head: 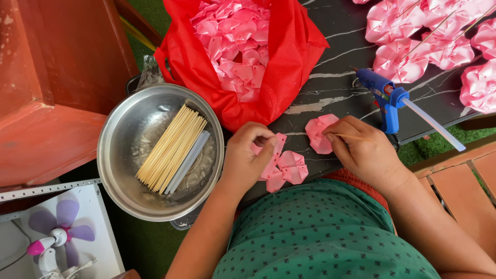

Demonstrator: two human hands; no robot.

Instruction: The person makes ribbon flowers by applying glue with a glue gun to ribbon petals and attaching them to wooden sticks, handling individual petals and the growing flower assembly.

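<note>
A red plastic bag [289,57], open and slumped on the dark marbled table [336,88], holds pink ribbon petals [232,41].

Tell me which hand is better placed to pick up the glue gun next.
Probably the right hand: it lies just beside the blue glue gun, though it holds a thin stick against a pink petal piece. The left hand is farther off, pinching folded pink petals.
</note>
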